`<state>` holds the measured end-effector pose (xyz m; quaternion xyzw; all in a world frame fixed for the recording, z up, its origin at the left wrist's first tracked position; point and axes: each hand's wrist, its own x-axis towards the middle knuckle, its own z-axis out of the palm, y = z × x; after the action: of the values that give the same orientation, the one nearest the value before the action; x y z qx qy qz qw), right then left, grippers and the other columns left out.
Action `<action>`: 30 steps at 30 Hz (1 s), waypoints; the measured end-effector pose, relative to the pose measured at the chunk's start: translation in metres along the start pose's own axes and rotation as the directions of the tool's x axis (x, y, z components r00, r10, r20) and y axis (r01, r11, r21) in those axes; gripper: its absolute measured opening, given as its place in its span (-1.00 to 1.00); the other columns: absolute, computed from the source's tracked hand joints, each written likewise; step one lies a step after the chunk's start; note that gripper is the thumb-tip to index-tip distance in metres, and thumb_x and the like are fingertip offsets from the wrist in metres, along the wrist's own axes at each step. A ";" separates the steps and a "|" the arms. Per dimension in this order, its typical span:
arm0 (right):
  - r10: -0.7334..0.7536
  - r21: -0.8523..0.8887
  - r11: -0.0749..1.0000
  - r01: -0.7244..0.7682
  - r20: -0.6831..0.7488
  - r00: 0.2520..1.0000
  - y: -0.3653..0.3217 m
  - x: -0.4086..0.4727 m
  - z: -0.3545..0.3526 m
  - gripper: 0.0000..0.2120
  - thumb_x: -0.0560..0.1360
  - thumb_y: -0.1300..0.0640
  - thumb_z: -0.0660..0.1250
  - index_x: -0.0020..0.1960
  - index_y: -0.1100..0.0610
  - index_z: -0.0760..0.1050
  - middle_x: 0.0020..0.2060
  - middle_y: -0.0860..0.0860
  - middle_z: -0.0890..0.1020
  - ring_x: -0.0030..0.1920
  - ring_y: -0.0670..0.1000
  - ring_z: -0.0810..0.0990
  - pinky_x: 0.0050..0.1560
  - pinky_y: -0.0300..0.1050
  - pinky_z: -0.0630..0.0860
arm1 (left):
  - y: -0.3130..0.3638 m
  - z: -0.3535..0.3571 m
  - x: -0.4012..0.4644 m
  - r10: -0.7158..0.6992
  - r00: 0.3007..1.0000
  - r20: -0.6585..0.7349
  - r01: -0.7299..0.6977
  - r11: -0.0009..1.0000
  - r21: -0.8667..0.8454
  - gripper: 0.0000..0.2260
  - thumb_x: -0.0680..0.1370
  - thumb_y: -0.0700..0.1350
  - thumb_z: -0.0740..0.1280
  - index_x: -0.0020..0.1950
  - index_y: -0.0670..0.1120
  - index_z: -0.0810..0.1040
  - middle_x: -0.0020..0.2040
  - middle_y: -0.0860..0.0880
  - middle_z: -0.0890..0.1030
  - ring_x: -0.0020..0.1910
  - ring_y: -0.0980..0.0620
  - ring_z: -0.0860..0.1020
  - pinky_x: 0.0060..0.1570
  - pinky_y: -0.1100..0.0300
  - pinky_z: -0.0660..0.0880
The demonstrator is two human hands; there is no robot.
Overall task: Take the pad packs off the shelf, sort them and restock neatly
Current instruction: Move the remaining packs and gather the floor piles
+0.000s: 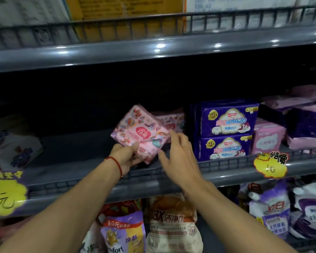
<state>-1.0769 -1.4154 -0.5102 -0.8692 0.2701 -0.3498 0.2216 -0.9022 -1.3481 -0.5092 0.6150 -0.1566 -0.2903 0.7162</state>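
Head: L hand [125, 157] grips pink pack [140, 131], shelf [77, 148] left prob. open.

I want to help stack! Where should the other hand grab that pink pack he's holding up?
Probably the free upper right corner of the pink pad pack, coming from the right. It is tilted like a diamond, the left hand already pinches its bottom corner, and the open right hand is beside that edge.

Detergent bags [173, 223] below; yellow price tag [271, 166] right.
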 end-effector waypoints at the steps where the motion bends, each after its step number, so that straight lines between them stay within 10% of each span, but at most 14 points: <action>1: 0.048 -0.013 0.999 -0.048 0.012 0.999 -0.003 0.013 0.003 -0.27 0.63 -0.04 0.31 0.64 0.02 -0.03 0.50 0.15 0.21 0.43 0.20 0.34 0.27 0.11 0.47 | -0.001 0.005 -0.002 -0.043 0.998 0.056 0.046 0.997 -0.057 -0.83 0.62 -0.33 0.32 0.19 -0.17 0.55 0.03 -0.18 0.66 -0.04 -0.12 0.63 -0.17 0.03 0.68; 7: 0.130 -0.118 0.984 -0.135 -0.045 0.990 0.017 0.051 0.016 -0.49 0.62 0.08 0.35 0.50 0.03 0.22 0.26 0.20 0.51 0.15 0.27 0.59 0.07 0.14 0.57 | 0.003 -0.005 0.005 -0.076 0.997 0.026 0.070 0.978 0.195 -0.59 0.46 -0.30 0.54 0.26 -0.31 0.52 0.22 -0.27 0.64 0.08 -0.13 0.66 -0.13 0.03 0.69; 11: -0.053 -0.180 0.983 0.041 -0.062 0.997 0.018 0.042 0.033 -0.47 0.54 0.34 0.39 0.40 0.06 0.27 0.21 0.17 0.54 0.08 0.20 0.62 0.00 0.13 0.64 | 0.015 -0.042 0.018 0.239 0.967 -0.090 -0.075 0.601 0.796 0.09 0.30 -0.02 0.68 0.64 -0.04 0.06 0.59 -0.22 0.18 0.50 -0.23 0.34 0.38 -0.16 0.45; 16: -0.055 -0.155 0.987 0.031 -0.153 0.987 0.024 0.038 0.047 -0.29 0.50 0.38 0.39 0.54 0.03 0.20 0.37 0.18 0.43 0.18 0.20 0.58 0.06 0.13 0.64 | 0.007 -0.031 0.017 0.350 0.930 0.109 -0.318 0.621 0.717 -0.15 0.33 -0.13 0.66 0.53 0.04 0.31 0.08 0.08 0.65 -0.01 0.09 0.65 0.12 0.14 0.60; 23: -0.188 -0.401 0.908 0.116 -0.145 0.971 0.050 0.028 0.045 -0.48 0.60 0.04 0.26 0.52 0.09 0.28 0.44 0.13 0.38 0.38 0.14 0.41 0.27 0.12 0.49 | -0.011 0.025 0.039 0.432 0.889 0.149 -0.394 0.560 0.729 -0.12 0.31 -0.07 0.66 0.51 0.02 0.25 0.09 0.00 0.66 0.06 -0.05 0.67 0.17 -0.02 0.61; 30: 0.048 -0.327 0.945 -0.009 0.113 0.992 0.053 0.038 0.040 -0.43 0.68 -0.20 -0.03 0.64 -0.15 -0.10 0.66 0.05 -0.03 0.48 0.17 0.38 0.20 0.19 0.56 | -0.027 0.052 0.064 0.380 0.915 0.136 -0.375 0.678 0.632 -0.15 0.41 -0.06 0.58 0.57 0.17 0.19 0.15 0.06 0.62 0.11 0.00 0.62 0.22 0.06 0.57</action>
<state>-1.0413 -1.4717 -0.5483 -0.9091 0.3231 -0.2447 0.0960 -0.8882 -1.4304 -0.5339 0.7786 -0.3679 -0.0625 0.5044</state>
